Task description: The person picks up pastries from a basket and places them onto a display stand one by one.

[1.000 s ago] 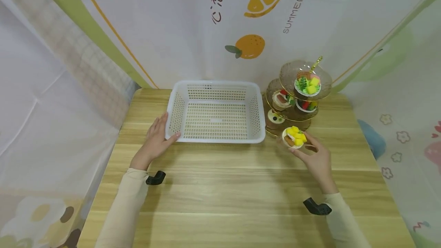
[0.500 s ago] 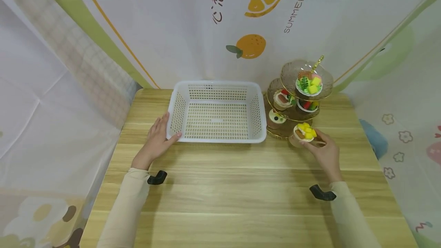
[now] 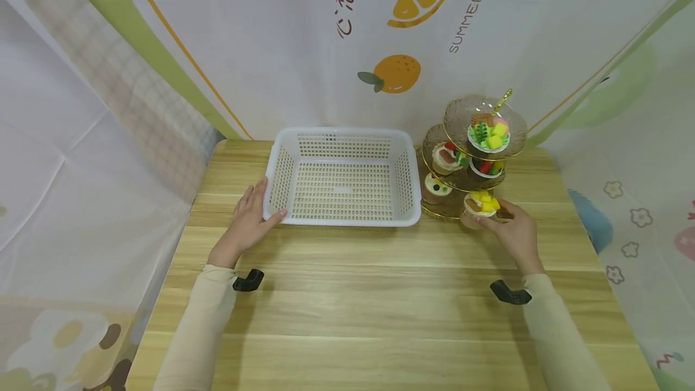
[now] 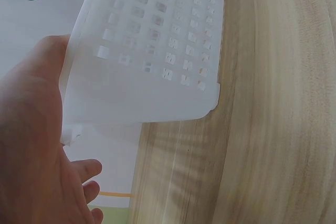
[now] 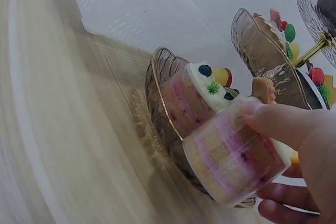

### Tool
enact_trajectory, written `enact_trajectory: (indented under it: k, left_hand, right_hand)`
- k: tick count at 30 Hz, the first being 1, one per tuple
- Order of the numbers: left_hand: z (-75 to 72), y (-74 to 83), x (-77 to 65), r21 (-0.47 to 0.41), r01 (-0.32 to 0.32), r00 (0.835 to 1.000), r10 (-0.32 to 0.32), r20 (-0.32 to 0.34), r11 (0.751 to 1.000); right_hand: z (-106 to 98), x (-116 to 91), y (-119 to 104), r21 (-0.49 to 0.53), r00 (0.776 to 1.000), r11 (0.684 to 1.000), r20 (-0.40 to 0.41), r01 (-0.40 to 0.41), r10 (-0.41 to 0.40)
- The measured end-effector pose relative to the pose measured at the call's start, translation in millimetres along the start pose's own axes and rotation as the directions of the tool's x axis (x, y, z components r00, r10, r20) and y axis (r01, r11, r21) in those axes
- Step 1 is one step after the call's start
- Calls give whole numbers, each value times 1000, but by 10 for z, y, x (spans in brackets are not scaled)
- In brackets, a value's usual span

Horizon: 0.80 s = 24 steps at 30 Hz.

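My left hand (image 3: 247,219) holds the left front corner of a white plastic basket (image 3: 342,222), thumb over the rim and fingers along the outside. In the left wrist view, the basket's perforated wall (image 4: 136,77) stands beside that hand. With thumb and fingers, my right hand (image 3: 513,231) grips a clear dessert cup (image 5: 236,156) of layered cake, topped with yellow cubes. The cup is tilted at the front of the lowest tier of a three-tier stand (image 3: 461,189). Whether its base touches the tier cannot be told. Another cake cup (image 3: 437,189) sits close by.
The stand's middle tier carries a cupcake (image 3: 446,158) and a dark cup with red and green topping (image 3: 485,168). On its top tier is a cupcake with yellow cubes (image 3: 488,136). A printed cloth (image 3: 304,65) hangs behind the wooden table (image 3: 347,300).
My right hand has carried the dessert cup right and slightly back, from in front of the stand to its lowest tier. The left hand has stayed at the basket corner.
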<state>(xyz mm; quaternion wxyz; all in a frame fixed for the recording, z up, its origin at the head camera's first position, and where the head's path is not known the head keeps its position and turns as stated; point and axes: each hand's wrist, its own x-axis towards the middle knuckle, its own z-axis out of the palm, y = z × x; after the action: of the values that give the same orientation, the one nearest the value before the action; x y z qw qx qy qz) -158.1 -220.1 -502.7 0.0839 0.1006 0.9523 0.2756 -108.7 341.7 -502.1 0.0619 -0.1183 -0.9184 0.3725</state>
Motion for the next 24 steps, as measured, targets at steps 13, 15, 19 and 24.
enact_trajectory:
  k: [13, 15, 19, 24]
  left_hand:
    - [5, -5, 1, -8, 10, 1000, -10, 8, 1000]
    - [7, -4, 1, -9, 11, 1000, -11, 8, 1000]
    - [5, 7, -6, -16, 14, 1000, -14, 10, 1000]
    - [4, 13, -12, -20, 14, 1000, -14, 6, 1000]
  right_hand:
    - [-26, 154, -156, -89, 996, 996, 93, -2, 10]
    - [-25, 176, -171, -95, 995, 996, 100, 4, 6]
    - [-13, 219, -196, -105, 994, 994, 105, 12, -1]
    - [35, 291, -178, -131, 997, 991, 74, 32, -23]
